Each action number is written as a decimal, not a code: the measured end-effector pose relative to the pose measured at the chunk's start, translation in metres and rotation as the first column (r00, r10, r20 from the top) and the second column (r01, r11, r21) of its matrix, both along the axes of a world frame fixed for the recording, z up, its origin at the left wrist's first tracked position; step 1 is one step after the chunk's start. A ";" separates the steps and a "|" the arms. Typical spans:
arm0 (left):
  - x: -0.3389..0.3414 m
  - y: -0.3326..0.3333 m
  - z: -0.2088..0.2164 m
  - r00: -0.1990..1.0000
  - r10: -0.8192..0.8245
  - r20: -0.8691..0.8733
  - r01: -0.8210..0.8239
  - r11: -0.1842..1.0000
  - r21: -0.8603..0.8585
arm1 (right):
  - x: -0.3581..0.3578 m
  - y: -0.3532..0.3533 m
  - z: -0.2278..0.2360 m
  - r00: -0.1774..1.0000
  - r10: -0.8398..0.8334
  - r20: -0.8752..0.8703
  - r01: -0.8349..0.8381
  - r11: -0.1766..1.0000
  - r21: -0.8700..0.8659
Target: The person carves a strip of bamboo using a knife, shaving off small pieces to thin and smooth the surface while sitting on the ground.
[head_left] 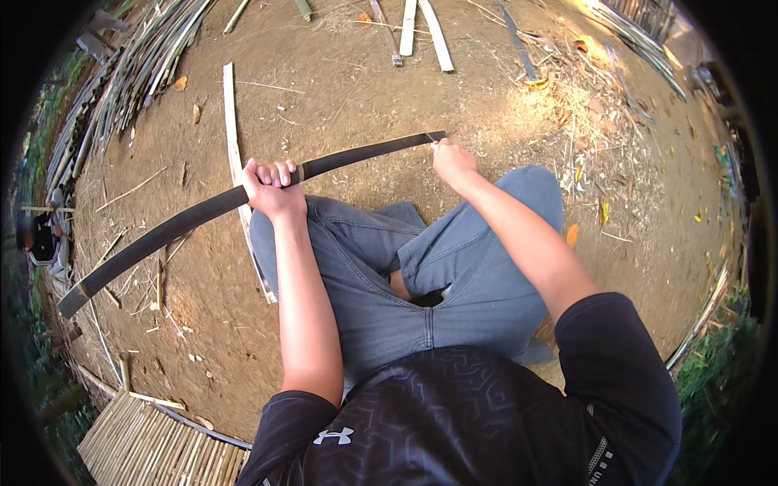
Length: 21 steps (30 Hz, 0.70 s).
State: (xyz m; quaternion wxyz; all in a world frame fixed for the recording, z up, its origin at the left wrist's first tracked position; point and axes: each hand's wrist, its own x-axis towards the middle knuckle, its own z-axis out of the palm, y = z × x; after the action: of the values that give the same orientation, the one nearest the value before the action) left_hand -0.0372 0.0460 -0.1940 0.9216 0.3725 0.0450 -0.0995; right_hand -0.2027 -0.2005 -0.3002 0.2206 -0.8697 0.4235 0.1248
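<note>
A long, dark bamboo strip [186, 220], slightly curved with a joint ring near my grip, slants across in front of my crossed legs. My left hand [274, 188] wraps round it near its middle, above my left knee. At the strip's far right end, my right hand [454, 159] is closed on what looks like a knife [431, 138]. Only a thin sliver of its blade shows, set across the strip's tip; the handle is hidden in my fist. A pale split bamboo slat [232, 121] lies on the ground, passing beneath the dark strip and beside my left leg.
Bundled bamboo strips [154, 57] lie at the far left. Several loose slats [438, 40] are on the dirt ahead. Shavings and dry leaves [559, 113] litter the ground at the right. A slatted bamboo platform [162, 445] stands at the near left.
</note>
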 end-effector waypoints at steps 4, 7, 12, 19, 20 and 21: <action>-0.003 0.001 0.001 1.000 -0.005 -0.010 0.005 1.000 0.019 | -0.003 0.042 0.036 0.966 0.200 0.163 -0.194 0.980 -0.053; -0.001 0.004 0.000 1.000 -0.002 -0.005 0.002 1.000 0.015 | 0.000 0.042 0.037 0.964 0.243 0.105 -0.238 0.969 -0.063; -0.001 -0.002 0.001 1.000 -0.022 0.015 0.021 1.000 0.015 | 0.005 -0.031 -0.029 0.999 -0.012 -0.035 0.010 0.998 -0.064; -0.003 0.003 0.000 0.999 0.028 -0.019 -0.027 0.999 0.031 | 0.009 0.010 0.005 0.997 0.067 -0.026 -0.068 0.998 -0.017; -0.004 0.004 0.000 0.999 0.027 -0.017 -0.026 0.999 0.036 | 0.009 0.016 0.012 0.997 0.075 -0.027 -0.075 0.997 -0.006; -0.004 0.002 0.001 0.999 0.024 -0.022 -0.023 0.999 0.027 | 0.006 0.019 0.017 0.997 0.076 -0.029 -0.076 0.997 0.001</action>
State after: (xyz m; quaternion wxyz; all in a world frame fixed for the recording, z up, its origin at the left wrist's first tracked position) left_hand -0.0409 0.0483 -0.1931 0.9170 0.3832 0.0610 -0.0920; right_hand -0.1968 -0.1820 -0.2836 0.2095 -0.8834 0.3931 0.1456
